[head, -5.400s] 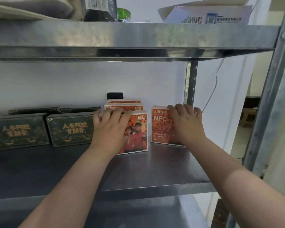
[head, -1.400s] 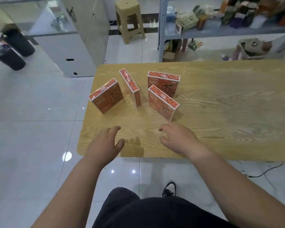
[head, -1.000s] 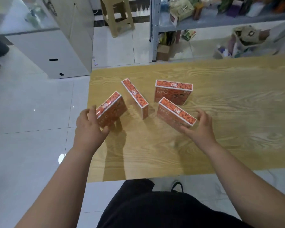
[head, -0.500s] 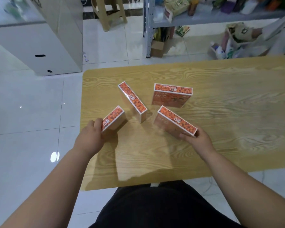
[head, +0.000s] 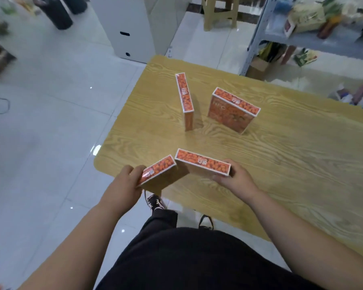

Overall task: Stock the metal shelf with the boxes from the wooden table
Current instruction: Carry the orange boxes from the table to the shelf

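Several orange boxes printed with fruit are in view over the wooden table [head: 281,155]. My left hand [head: 124,187] grips one orange box [head: 159,171] at its left end, lifted over the table's near left corner. My right hand [head: 234,177] grips a second orange box [head: 202,163] by its right end; the two held boxes nearly touch. Farther back two boxes stand upright on the table: a narrow edge-on box [head: 184,97] and a box showing its NFC face [head: 233,109]. The metal shelf stocked earlier is out of view.
White tiled floor lies left of the table. A white cabinet [head: 132,26] and a beige stool [head: 220,11] stand beyond it. A grey rack [head: 302,38] with mixed goods is at the back right. My legs and shoes [head: 155,203] are below the table's near edge.
Both hands have lifted their boxes off the table and drawn them toward me, close together. The view has swung left, so the table now sits to the right.
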Demonstrator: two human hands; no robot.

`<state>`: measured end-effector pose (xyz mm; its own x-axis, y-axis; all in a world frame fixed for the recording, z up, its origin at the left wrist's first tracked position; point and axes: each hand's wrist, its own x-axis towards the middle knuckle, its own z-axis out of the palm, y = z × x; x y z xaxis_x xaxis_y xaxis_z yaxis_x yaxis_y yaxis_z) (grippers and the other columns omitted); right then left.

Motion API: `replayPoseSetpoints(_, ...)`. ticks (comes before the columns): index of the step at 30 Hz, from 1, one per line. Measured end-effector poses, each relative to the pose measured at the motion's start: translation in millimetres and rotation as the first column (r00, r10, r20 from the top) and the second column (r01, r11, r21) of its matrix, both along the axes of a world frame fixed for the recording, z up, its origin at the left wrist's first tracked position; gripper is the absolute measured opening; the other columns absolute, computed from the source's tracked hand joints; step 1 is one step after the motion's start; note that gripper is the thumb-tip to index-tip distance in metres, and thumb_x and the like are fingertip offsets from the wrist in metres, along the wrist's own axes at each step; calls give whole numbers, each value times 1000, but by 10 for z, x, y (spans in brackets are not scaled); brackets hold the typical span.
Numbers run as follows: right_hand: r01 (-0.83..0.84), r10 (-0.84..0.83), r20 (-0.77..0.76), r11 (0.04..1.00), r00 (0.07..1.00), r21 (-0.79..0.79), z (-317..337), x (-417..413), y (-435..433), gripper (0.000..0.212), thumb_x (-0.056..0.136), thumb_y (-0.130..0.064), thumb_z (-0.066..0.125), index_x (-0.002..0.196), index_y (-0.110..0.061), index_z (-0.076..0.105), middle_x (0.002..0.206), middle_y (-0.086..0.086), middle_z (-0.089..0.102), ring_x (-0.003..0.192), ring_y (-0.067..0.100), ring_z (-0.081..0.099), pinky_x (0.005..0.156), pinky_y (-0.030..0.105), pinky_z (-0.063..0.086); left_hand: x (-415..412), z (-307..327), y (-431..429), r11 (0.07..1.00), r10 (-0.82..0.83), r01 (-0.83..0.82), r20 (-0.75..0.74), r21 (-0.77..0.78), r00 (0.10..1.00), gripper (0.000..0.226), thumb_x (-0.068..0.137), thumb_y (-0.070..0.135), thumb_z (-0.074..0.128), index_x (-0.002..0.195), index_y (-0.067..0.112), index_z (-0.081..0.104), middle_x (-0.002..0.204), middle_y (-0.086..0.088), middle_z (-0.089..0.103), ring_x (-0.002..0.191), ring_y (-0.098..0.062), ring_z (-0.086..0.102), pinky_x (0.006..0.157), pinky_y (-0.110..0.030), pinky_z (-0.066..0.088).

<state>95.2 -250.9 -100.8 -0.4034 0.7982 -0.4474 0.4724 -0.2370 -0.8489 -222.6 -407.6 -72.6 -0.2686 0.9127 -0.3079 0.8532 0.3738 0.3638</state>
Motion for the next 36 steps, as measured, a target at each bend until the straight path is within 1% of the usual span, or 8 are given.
replayPoseSetpoints(4, -45, 40, -95, 998, 995, -49, 91, -199, -94, 38, 84, -15, 81, 104, -44, 66, 100, -17, 74, 93, 3, 66, 80, 20, 52, 131, 159, -418, 919, 378, -393, 265, 4, 887, 48, 76, 23, 73, 118, 40, 54, 102, 14, 63, 87, -7, 63, 68, -24, 47)
replayPoseSetpoints(9, -161, 127, -188, 970, 974, -182, 260, -765, -323, 27, 92, -5, 68, 109, -25, 62, 102, -9, 72, 85, 5, 69, 71, 17, 53, 15, 182, -1231, 487, 668, -873, 648, -9, 366, 46, 70, 35, 78, 113, 34, 62, 102, 4, 72, 95, -13, 69, 82, -35, 54)
replayPoseSetpoints(12, -280, 233, -220, 936, 947, -212, 342, -1222, -526, 25, 94, -9, 67, 114, -23, 61, 106, -2, 73, 88, 7, 72, 73, 23, 57, -130, 173, -1764, 292, 659, -956, 728, -17, 188, 37, 84, 46, 72, 116, 29, 63, 109, 0, 73, 100, -19, 71, 88, -46, 56)
replayPoseSetpoints(16, -452, 412, -210, 868, 886, -205, 470, -1975, -944, 23, 93, -26, 69, 116, -28, 62, 112, 1, 74, 109, 27, 69, 97, 47, 54, -373, 172, -2563, 35, 733, -999, 680, 9, 32, 37, 95, 51, 57, 128, 36, 51, 101, 11, 67, 88, -8, 68, 82, -35, 54)
replayPoseSetpoints(25, -762, 745, -163, 636, 647, -119, 744, -3956, -2448, 48, 76, -60, 68, 117, -74, 46, 124, -20, 67, 111, 10, 69, 104, 44, 51, -944, 349, -4285, -340, 672, -940, 694, -19, -257, 20, 103, 44, 44, 117, 37, 57, 113, 5, 66, 102, -18, 65, 93, -45, 53)
replayPoseSetpoints(30, -864, 844, -187, 494, 503, -96, 820, -4925, -3349, 30, 87, -49, 64, 106, -70, 56, 113, -17, 73, 105, 14, 72, 102, 47, 51, -1160, 513, -5126, -497, 610, -867, 704, -19, -365, 28, 98, 52, 47, 121, 42, 58, 106, 11, 67, 102, -14, 64, 93, -40, 51)
replayPoseSetpoints(33, -915, 897, -186, 396, 402, -72, 844, -5422, -3780, 37, 94, -42, 60, 128, -55, 54, 108, -18, 73, 96, 5, 73, 93, 38, 55, -1215, 578, -5412, -605, 515, -794, 733, -55, -443, 16, 97, 51, 47, 100, 57, 61, 109, 3, 70, 102, -22, 67, 91, -46, 54)
replayPoseSetpoints(36, -954, 936, -183, 294, 301, -63, 840, -5890, -4116, 39, 88, -46, 63, 126, -54, 56, 114, -15, 73, 100, 7, 72, 98, 41, 54, -1317, 621, -5548, -708, 428, -704, 765, -47, -481, 18, 103, 40, 45, 105, 47, 62, 104, -3, 71, 85, -16, 71, 72, -37, 59)
